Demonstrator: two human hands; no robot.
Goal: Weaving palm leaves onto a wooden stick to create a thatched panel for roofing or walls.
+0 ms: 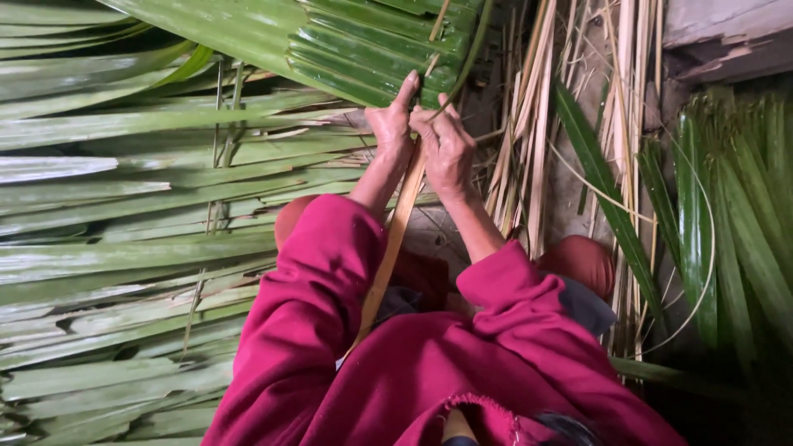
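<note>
Between both hands (421, 140), each grip closed on it, the tan strip (395, 239) runs lengthwise toward the folded green leaf (363, 45).

Both hands (421, 136) on tan strip (395, 239) w/ folded green palm leaves (363, 49).

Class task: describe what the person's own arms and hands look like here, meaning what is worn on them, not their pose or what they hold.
Both arms wear loose, deep pink-red cloth sleeves, the left sleeve and right sleeve ending partway up the forearm. The fabric looks soft and creased, with a frayed edge low on the garment. The left hand and right hand are bare: no gloves, and no rings or watch that I can see.
</note>
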